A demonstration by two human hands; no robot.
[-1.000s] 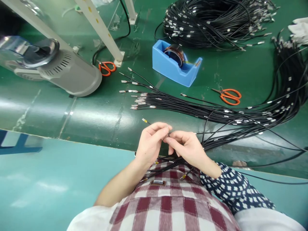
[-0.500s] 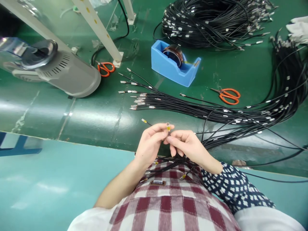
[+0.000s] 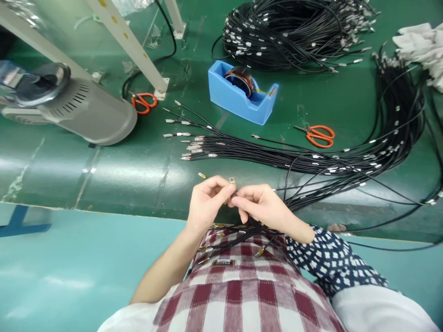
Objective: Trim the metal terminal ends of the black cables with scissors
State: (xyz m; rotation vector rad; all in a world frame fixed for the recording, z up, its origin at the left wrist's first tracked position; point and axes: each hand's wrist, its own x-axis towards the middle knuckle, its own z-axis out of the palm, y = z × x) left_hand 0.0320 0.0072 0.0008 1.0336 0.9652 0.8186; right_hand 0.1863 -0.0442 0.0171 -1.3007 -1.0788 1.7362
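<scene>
Between my two hands, at the front edge of the green table, is a black cable end with a small clear-and-yellow tip. My left hand pinches just below this tip with thumb and forefinger. Close on its right, my right hand grips the same cable, thumb against fingers. Another cable end with yellow on it sticks out beyond my left hand. More black cables lie across the checked apron under my hands. Beyond them a long bundle of black cables stretches along the table.
A blue tape dispenser holds a brown roll. Orange scissors lie right of it, and a second pair lies by a white post. A grey machine is at left, a coiled cable heap at the back, white gloves at right.
The whole view has shifted a little, so the table things appear further left. My left thumb and forefinger have closed nearer the tip, covering part of its yellow band.
</scene>
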